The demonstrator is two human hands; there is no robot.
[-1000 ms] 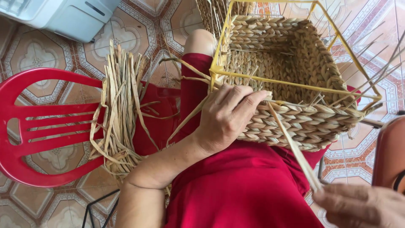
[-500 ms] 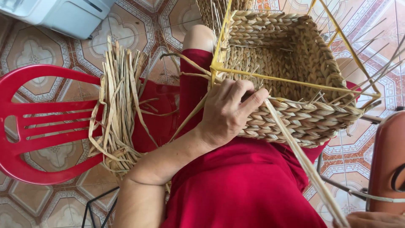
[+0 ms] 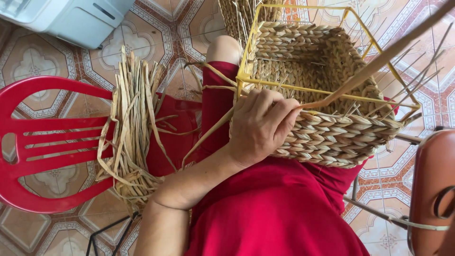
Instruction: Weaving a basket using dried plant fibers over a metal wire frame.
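On my lap, across the red cloth (image 3: 284,213) that covers my legs, rests a half-woven basket (image 3: 332,137) of braided straw built around a yellow wire frame (image 3: 246,57). My left hand (image 3: 260,128) lies against the basket's near wall at its corner, fingers (image 3: 284,111) curled together and pinched on a single long straw strand (image 3: 379,59), which runs taut from my fingertips up and away toward the top right corner of view. My right hand is out of sight, so I cannot tell what it is doing. Just beside my left knee, a loose bundle of dried straw (image 3: 132,128) hangs draped over the seat of a red plastic chair (image 3: 42,142), some of its strands trailing over toward my lap. Beneath everything lies a patterned tile floor (image 3: 38,61), with a pale grey appliance (image 3: 71,19) at the upper left and a brown rounded object (image 3: 431,189) at the right edge.
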